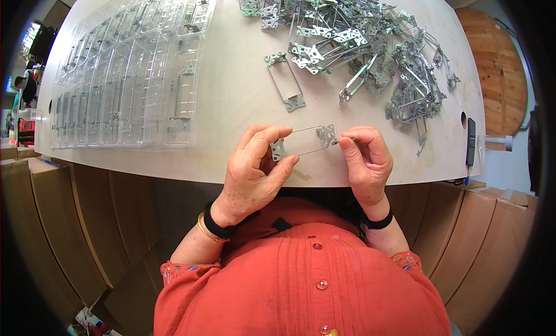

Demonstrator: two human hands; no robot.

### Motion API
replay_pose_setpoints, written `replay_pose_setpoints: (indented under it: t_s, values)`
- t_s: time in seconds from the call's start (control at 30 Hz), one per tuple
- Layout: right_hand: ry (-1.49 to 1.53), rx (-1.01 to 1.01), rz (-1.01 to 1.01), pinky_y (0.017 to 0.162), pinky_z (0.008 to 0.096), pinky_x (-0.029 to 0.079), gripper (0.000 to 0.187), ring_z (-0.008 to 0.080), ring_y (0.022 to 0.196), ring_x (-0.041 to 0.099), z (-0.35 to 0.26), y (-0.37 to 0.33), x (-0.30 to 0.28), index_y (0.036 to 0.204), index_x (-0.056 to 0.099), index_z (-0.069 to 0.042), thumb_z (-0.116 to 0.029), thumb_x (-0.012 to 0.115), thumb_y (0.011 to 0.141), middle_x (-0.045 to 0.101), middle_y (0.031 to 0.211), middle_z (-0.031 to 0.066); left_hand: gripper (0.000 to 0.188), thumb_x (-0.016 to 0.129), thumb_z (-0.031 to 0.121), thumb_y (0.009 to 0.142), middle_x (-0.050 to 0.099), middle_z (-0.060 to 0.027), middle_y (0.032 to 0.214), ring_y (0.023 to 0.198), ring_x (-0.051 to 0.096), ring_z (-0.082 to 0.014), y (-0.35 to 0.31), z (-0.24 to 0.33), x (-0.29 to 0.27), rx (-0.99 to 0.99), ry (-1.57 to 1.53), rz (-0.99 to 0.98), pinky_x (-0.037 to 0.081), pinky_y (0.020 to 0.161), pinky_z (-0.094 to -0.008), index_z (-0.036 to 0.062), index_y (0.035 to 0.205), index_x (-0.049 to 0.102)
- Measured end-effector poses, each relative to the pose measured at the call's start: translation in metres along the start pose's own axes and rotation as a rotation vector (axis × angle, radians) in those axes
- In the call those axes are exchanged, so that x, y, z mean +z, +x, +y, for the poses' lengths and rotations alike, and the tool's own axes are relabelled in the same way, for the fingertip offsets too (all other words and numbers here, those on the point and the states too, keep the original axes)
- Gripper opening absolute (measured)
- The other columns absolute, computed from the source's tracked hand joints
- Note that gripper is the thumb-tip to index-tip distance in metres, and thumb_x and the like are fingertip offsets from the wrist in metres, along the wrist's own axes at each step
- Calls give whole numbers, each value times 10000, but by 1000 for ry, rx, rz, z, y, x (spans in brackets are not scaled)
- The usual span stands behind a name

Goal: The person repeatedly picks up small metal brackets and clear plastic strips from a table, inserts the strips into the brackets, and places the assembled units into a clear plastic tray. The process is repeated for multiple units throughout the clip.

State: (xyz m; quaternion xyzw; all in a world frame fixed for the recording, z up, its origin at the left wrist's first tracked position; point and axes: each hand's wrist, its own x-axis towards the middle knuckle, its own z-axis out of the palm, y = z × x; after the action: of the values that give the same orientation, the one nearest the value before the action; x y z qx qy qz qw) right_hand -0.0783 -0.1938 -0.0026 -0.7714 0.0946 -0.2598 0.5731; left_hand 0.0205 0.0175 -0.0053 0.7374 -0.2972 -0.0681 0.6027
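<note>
Between my hands, just above the table's near edge, is a metal bracket frame (pixel 326 134): two perforated silvery end plates joined by two thin rods. My left hand (pixel 250 165) grips its left end plate between thumb and fingers. My right hand (pixel 367 160) pinches a small dark pin-like piece (pixel 339 141) against the right end plate; its exact kind is too small to make out. A similar bracket frame (pixel 296 101) lies flat on the table a little beyond my hands. Farther back and to the right spreads a tangled heap of such metal frames (pixel 330 35).
Clear plastic compartment trays (pixel 124 127), holding metal frames, cover the left of the white table (pixel 237 75). At the right edge are a hole and a dark flat device (pixel 470 145). Cardboard boxes (pixel 52 214) stand below on both sides. A round wooden top (pixel 498 70) is beyond.
</note>
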Motion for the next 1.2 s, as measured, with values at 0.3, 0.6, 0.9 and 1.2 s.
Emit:
replay_pose_setpoints:
  t_s: [0.3, 0.6, 0.9, 1.2]
  values:
    - [2, -14, 9, 742, 236, 490, 105, 94, 823, 605, 5, -1, 1, 1033, 688, -19, 14, 777, 987, 684, 996, 39, 462, 835, -35, 878, 623, -57, 1144, 787, 540, -62, -2, 3, -2, -53, -9, -33, 478, 647, -229, -4, 1314, 686]
    - [-60, -30, -5, 755, 242, 495, 134, 115, 856, 616, -2, 3, 3, 1060, 711, -12, 56, 774, 962, 686, 1007, 51, 472, 838, -42, 873, 614, -39, 1129, 784, 521, -49, -1, 7, -4, -85, -4, -51, 448, 642, -218, -2, 1317, 685]
    - [-30, -16, -16, 775, 249, 507, 146, 124, 879, 626, 0, 3, 2, 1067, 715, -17, 61, 775, 959, 685, 1024, 59, 471, 842, -26, 871, 624, -41, 1113, 793, 537, -65, 0, 5, -3, -56, 0, -42, 463, 656, -232, 8, 1315, 688]
    - [-86, -59, -35, 713, 240, 467, 158, 109, 808, 580, 1, 4, -1, 1063, 712, -25, 58, 783, 949, 677, 998, 50, 430, 846, 3, 874, 637, -42, 1090, 746, 530, -66, 1, 10, -4, -77, 7, -38, 464, 636, -236, 7, 1280, 706]
